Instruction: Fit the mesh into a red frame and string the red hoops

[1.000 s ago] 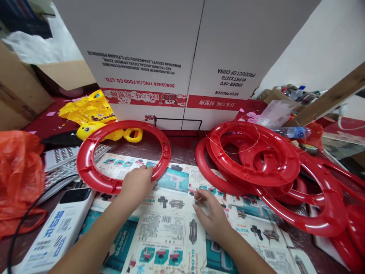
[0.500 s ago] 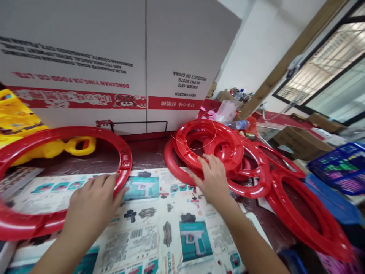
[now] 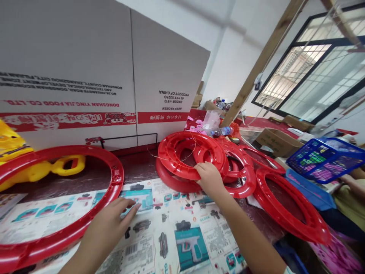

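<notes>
A large red plastic ring (image 3: 116, 179) lies at the left, overlapping printed cardboard. Beside its right edge is my left hand (image 3: 114, 219), fingers stretched forward and thumb apart, holding nothing. Several red rings are piled near the middle. My right hand (image 3: 209, 177) has its fingers closed over the near rim of the top ring (image 3: 168, 160); its fingertips are partly hidden. A thin wire (image 3: 186, 156) curves across that ring. More red rings (image 3: 293, 217) lean at the right edge of the table.
Printed cardboard (image 3: 154, 236) covers the near table. A tall white carton (image 3: 162, 76) stands behind it, with a yellow plastic piece (image 3: 34, 175) at the left. At the right are a blue basket (image 3: 322, 160), a blue bin (image 3: 310, 190) and another person's arm (image 3: 353, 184).
My left hand has come off the large ring and moved slightly right and down. My right hand has closed on the top ring's rim. The view has swung to the right.
</notes>
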### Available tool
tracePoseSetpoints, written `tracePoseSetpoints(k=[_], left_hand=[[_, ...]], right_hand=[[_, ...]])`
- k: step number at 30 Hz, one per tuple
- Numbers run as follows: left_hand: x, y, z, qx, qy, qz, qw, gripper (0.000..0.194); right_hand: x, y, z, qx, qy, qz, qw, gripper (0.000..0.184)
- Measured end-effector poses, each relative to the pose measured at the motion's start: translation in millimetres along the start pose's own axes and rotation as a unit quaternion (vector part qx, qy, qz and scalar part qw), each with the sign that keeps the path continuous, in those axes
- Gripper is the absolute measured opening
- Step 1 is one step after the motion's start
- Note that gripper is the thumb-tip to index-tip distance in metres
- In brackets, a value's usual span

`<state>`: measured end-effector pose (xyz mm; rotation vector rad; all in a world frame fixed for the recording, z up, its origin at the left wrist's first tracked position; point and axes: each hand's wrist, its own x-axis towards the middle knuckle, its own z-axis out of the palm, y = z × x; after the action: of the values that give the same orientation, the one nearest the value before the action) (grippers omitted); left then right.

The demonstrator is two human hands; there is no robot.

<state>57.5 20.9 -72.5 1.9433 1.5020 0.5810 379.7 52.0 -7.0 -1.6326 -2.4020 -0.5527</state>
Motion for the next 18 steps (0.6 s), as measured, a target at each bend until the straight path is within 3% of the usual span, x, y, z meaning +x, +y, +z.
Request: tracePoseSetpoints(k=[8, 11, 15, 18], left_hand=[[1.7, -0.5, 11.0, -0.112, 0.031, -0.03, 0.993, 0.04], [1.9, 0.6, 12.7, -0.174, 0.047, -0.05, 0.982, 0.042], [5.8, -5.4, 14.1, -0.284, 0.061, -0.09, 0.953, 0.048], [8.2, -6.2, 12.2, -0.385, 0.092, -0.105, 0.912, 0.052]], right_hand=[[-4.9, 1.2, -9.4, -0.003, 0.151, -0.083, 0.985, 0.014], [-7.1, -8.6, -20.5, -0.002, 0.204, -0.123, 0.971, 0.024], [-10.5, -24.5, -35.0, 0.001, 0.252, -0.167, 0.953, 0.018], [-12.6, -32.3, -42.3, 0.006, 0.266, -0.197, 0.944, 0.009]])
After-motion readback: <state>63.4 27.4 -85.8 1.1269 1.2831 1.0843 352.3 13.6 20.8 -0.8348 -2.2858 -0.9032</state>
